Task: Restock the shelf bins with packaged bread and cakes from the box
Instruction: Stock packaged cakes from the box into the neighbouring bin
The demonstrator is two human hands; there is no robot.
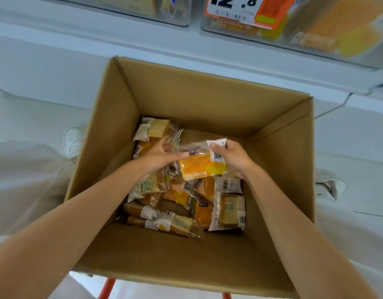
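The right hand (231,157) pinches the pack (202,167) only by its wrapper end, and the left hand (160,155) shows no clear grip, so the pack may drop into the box (207,100).

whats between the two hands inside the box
In the head view, one orange cake packet spans the gap: the right hand pinches its white end, the left hand reaches its clear end. Loose packets lie beneath it in the box.

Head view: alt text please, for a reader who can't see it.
The right hand pinches an orange packet above a pile of wrapped packets in an open cardboard box; the left hand reaches in beside it. Clear shelf bins sit above the box.
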